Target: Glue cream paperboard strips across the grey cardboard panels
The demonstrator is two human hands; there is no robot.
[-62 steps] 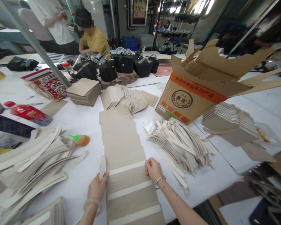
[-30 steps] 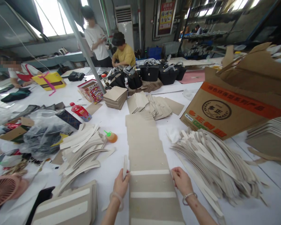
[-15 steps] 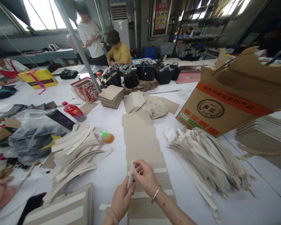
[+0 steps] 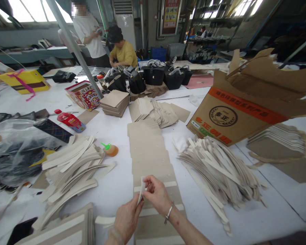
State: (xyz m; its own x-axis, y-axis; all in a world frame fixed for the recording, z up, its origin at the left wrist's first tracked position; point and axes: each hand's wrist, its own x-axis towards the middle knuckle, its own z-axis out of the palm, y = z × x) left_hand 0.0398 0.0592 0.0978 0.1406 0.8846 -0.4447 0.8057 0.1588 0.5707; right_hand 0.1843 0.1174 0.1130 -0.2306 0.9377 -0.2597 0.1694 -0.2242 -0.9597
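Both hands meet over a row of overlapping grey-beige boards [image 4: 148, 146] that bear white strips. My left hand [image 4: 129, 215] is closed on the lower part of a small white strip [image 4: 142, 186]. The fingers of my right hand [image 4: 156, 194], with a bracelet at the wrist, pinch the same strip near its upper part. One loose white strip [image 4: 105, 220] lies beside my left wrist. At the lower left is a stack of boards with white strips [image 4: 63, 229].
Curved strips lie in piles at left [image 4: 73, 166] and right [image 4: 219, 170]. A glue bottle [image 4: 110, 149], a red bottle [image 4: 70, 120], a large carton [image 4: 226, 115] and black bags [image 4: 153, 75] stand or lie beyond. People sit and stand at the back.
The view has shifted, so most things appear further left and slightly higher. Both hands still hold the strip, with my right fingers slightly more curled.
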